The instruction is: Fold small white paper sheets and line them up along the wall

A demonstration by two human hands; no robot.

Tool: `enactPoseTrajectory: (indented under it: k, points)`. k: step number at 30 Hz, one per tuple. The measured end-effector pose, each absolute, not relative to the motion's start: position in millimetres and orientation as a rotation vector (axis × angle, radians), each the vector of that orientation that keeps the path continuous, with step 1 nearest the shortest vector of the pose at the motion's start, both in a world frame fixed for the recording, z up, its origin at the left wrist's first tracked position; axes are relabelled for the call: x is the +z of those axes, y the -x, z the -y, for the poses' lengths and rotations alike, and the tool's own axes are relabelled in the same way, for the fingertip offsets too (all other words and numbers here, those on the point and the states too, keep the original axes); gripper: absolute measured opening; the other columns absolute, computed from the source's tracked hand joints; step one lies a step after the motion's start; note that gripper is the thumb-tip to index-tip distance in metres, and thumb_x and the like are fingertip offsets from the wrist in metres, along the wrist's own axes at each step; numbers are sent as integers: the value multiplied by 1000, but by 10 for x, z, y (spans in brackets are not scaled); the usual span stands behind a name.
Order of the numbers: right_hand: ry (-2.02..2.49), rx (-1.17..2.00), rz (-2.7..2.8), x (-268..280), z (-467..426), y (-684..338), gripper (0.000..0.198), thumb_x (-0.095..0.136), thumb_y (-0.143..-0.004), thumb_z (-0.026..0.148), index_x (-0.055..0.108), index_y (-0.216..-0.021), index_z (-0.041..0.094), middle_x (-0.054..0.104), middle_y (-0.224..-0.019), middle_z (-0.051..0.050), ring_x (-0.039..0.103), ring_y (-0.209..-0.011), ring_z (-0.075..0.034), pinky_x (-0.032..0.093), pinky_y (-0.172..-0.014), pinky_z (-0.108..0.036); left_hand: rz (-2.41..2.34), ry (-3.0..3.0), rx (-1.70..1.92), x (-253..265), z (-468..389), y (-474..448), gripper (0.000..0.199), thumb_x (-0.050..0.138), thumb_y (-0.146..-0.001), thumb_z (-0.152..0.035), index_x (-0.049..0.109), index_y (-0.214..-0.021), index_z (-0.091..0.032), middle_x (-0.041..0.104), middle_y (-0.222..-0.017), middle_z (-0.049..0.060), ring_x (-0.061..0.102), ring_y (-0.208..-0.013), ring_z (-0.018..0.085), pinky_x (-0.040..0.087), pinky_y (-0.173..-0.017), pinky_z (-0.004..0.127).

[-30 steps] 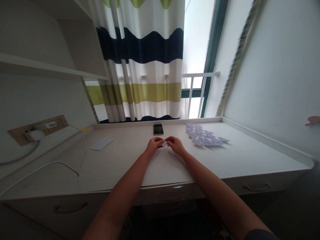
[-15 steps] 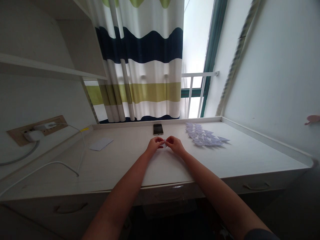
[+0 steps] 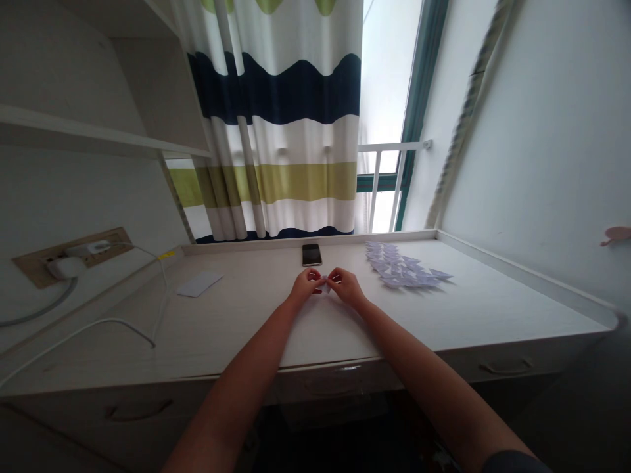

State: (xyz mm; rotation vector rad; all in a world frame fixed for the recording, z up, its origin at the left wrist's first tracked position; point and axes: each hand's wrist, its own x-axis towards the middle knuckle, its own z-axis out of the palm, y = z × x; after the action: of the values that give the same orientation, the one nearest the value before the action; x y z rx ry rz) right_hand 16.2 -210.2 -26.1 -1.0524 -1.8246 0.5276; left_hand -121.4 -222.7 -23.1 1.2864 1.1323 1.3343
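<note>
Between my two hands is a small piece of folded white paper (image 3: pixel 325 285), mostly covered by my fingers. My left hand (image 3: pixel 306 284) pinches its left side, and my right hand (image 3: pixel 344 285) grips the right side with thumb and fingertips. Both hands are just above the middle of the white desk (image 3: pixel 325 335). Right of them lies a group of several folded paper triangles (image 3: pixel 404 268), overlapping in rows. Over to the left, a flat stack of white paper (image 3: pixel 200 284) rests on the desk.
A dark phone (image 3: pixel 311 255) lies just beyond my hands. White cables (image 3: pixel 152 341) run over the desk's left side from plugs in a wall socket (image 3: pixel 73 256). A raised rim borders the desk, with a striped curtain (image 3: pixel 276 138) behind it.
My fingers have shifted slightly on the small paper, and a little more of it shows between them. Everything else is where it was.
</note>
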Motion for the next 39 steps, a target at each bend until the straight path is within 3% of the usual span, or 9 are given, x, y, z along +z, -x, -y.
enactPoseTrajectory:
  k: [14, 22, 30, 39]
  points:
    - [989, 512, 1823, -258, 2106, -155, 9, 54, -69, 26, 55, -65, 18, 60, -63, -1, 56, -59, -13, 44, -57, -25, -1132, -1293, 1312, -217, 2230, 1216, 23, 66, -61, -26, 55, -76, -14, 59, -71, 3, 57, -64, 14, 48, -52, 24]
    - [962, 575, 1841, -257, 2129, -141, 11, 56, -68, 27, 56, -63, 17, 61, -61, -1, 58, -58, -13, 45, -55, -24, -1236, -1340, 1331, -229, 2211, 1204, 10, 62, -61, -19, 55, -64, -14, 57, -63, 1, 56, -58, 13, 45, -47, 21]
    - [853, 850, 1734, -323, 2042, -138, 17, 57, -68, 33, 54, -71, 17, 58, -66, 0, 55, -54, -10, 46, -52, -24, -1150, -1316, 1373, -225, 2226, 1218, 17, 65, -59, -27, 60, -68, -14, 60, -65, 2, 55, -59, 12, 44, -52, 22]
    - [902, 853, 1671, -342, 2006, -147, 17, 60, -64, 30, 54, -71, 17, 55, -61, 1, 53, -53, -10, 46, -47, -22, -1127, -1388, 1366, -243, 2198, 1228, 22, 68, -57, -28, 64, -73, -13, 62, -67, 3, 56, -62, 13, 45, -54, 23]
